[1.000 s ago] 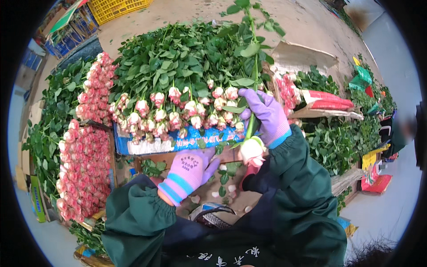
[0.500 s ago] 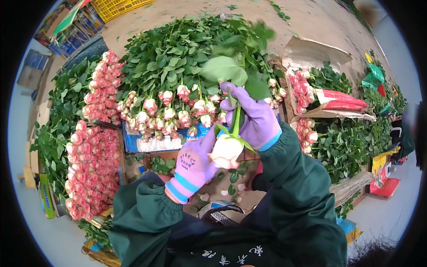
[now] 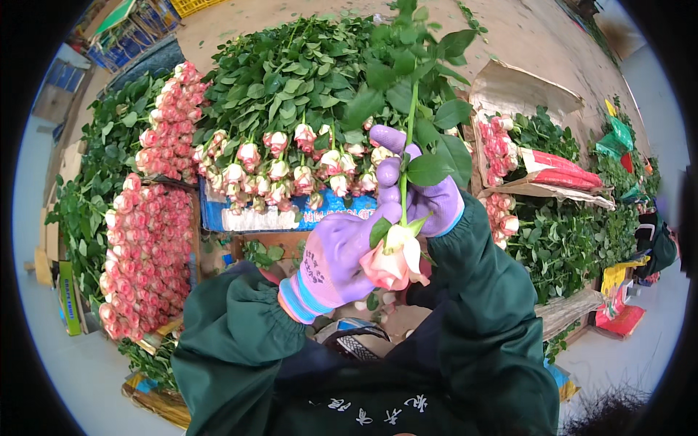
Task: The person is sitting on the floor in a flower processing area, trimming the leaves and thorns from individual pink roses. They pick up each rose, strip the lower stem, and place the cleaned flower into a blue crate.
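A single long-stemmed pale pink rose (image 3: 392,261) points bloom-down toward me, its leafy stem reaching away over the other roses. My left hand (image 3: 337,254), in a lilac glove with blue cuff, is closed at the stem just by the bloom, partly hidden behind it. My right hand (image 3: 429,195), gloved alike, is closed on the same stem higher up; a leaf covers part of its fingers. Beyond them, rows of pink-edged white roses (image 3: 278,168) lie with their foliage (image 3: 288,80) behind, on a blue and white cardboard box (image 3: 239,218).
Dense pink rose bunches (image 3: 149,254) stand at left. At right are roses in an open paper wrap (image 3: 525,86), leafy bundles (image 3: 567,247) and a wooden plank (image 3: 571,305). A yellow crate (image 3: 190,4) is at back left; a dark clothed figure (image 3: 658,243) shows at far right.
My left hand has risen from beside the box to the rose's stem near the bloom. The rose has shifted slightly, its leaves swinging; my right hand stays on it.
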Motion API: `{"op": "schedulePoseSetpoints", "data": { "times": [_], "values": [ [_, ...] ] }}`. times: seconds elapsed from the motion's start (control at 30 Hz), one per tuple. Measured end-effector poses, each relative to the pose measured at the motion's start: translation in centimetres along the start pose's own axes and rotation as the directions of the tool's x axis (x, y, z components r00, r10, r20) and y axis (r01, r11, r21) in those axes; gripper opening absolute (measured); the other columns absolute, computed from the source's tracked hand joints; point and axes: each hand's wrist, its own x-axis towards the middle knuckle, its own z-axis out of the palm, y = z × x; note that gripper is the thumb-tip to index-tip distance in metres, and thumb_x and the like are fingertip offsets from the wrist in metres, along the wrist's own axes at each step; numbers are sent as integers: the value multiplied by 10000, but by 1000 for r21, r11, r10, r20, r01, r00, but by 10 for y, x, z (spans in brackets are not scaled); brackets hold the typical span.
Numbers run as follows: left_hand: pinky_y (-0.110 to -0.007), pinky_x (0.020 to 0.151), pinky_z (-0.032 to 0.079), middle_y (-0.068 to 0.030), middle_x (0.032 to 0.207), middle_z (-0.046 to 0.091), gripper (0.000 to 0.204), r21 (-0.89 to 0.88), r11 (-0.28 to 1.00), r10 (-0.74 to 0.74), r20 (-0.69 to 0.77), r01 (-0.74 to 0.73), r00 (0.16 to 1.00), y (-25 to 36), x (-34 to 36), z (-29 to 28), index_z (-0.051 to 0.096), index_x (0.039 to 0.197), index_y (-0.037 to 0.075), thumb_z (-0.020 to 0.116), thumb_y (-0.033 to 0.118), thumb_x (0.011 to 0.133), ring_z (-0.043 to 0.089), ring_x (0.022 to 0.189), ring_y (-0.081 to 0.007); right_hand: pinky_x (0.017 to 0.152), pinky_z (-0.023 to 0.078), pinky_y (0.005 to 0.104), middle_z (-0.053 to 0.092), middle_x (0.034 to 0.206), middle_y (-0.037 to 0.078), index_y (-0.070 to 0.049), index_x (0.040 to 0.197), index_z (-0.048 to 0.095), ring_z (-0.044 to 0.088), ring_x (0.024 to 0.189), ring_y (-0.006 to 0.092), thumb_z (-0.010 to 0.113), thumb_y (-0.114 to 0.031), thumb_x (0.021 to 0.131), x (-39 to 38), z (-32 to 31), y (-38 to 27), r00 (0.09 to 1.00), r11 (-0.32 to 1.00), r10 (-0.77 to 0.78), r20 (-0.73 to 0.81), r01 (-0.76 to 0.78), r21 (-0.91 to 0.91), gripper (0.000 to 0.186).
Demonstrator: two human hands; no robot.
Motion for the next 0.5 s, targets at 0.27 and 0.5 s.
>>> {"op": "schedulePoseSetpoints", "data": {
  "times": [0.27,0.5],
  "values": [
    [-397,557,467,-47,657,600,558,383,911,-110,579,-150,808,-10,-28,4,449,1386,116,582,259,862,603,572,-265,643,487,297,657,833,25,-69,1091,635,607,733,101,691,-437,868,-5,-17,-2,843,648,96,-530,-457,-610,434],
    [-433,579,485,-112,735,636,516,407,913,-312,731,-21,608,-9,-75,16,489,1307,58,591,308,867,636,662,-303,696,515,394,666,874,122,-101,969,640,655,794,295,579,-417,883,-75,-108,70,911,-591,-119,-394,-384,-710,333]
  ]
}}
